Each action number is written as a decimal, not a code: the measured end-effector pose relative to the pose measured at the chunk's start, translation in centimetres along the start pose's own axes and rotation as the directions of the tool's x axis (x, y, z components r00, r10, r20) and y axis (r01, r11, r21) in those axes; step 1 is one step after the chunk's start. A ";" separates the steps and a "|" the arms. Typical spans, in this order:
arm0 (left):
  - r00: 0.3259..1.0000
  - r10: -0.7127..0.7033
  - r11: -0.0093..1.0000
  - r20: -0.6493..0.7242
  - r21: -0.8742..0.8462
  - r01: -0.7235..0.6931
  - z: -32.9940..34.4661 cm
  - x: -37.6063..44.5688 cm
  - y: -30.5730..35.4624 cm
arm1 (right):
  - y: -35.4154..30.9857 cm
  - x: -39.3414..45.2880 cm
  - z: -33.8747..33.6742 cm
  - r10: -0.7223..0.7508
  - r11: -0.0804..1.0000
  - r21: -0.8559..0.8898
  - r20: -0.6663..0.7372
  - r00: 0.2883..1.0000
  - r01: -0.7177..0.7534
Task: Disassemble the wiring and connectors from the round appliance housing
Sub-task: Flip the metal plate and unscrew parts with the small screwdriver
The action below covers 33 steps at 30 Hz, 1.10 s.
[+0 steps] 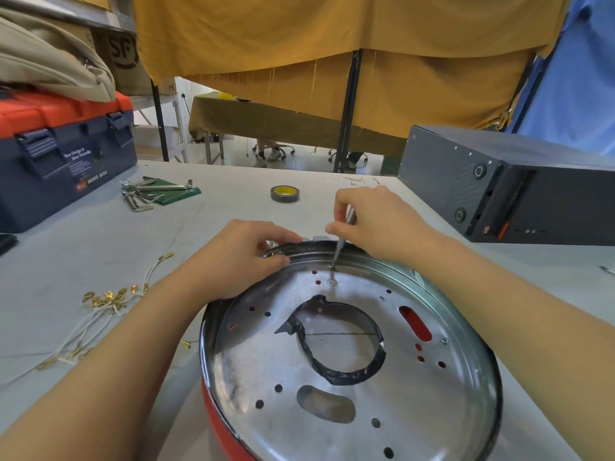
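The round appliance housing [432, 404], shiny metal with a red outer wall, lies base up in front of me. A large centre hole edged with black tape [336, 371] opens in it. My left hand [246, 257] pinches the housing's far rim. My right hand [376, 221] holds a thin grey screwdriver [342, 241] upright, its tip on a screw [332, 267] near the far rim. A bundle of white wires with brass connectors [106, 301] lies loose on the table to the left of the housing.
A blue and red toolbox [63, 154] stands at the far left, with hex keys on a green pouch [156, 193] beside it. A tape roll [285, 194] lies beyond my hands. A dark grey computer case [506, 181] sits at the right.
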<state>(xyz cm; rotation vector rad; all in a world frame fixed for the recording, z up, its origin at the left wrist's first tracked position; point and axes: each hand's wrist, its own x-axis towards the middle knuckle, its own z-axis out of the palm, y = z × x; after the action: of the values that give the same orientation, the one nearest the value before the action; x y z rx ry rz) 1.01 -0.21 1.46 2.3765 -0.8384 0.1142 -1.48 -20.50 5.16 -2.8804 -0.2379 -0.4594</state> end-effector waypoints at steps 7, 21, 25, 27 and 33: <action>1.000 0.007 1.000 -0.010 -0.001 -0.007 0.1 0.0 -0.1 | -0.5 -0.2 -1.5 -0.126 0.991 0.052 0.145 0.981 0.120; 0.999 0.037 0.999 -0.004 0.036 -0.037 0.1 0.1 -0.3 | -0.7 -0.1 -0.1 -0.028 0.998 0.060 0.014 1.000 0.027; 0.998 0.061 0.995 0.023 0.075 -0.062 0.1 0.1 -0.2 | 0.1 -0.3 -1.0 -0.034 0.991 0.130 0.127 0.991 0.017; 0.994 0.095 0.987 0.060 0.121 -0.101 -0.1 0.3 -0.1 | 0.3 -0.5 -1.2 -0.028 0.990 0.143 0.145 0.989 0.008; 0.964 0.084 0.954 0.251 0.258 -0.151 -0.4 1.3 0.8 | -0.6 -0.8 -0.2 -0.008 1.000 -0.003 -0.030 1.000 0.008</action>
<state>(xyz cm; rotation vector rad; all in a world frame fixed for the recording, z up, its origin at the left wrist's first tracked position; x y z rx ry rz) 1.60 -1.18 2.59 2.6354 -1.1445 -0.0085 -2.38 -20.07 5.22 -2.8745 -0.2437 -0.5044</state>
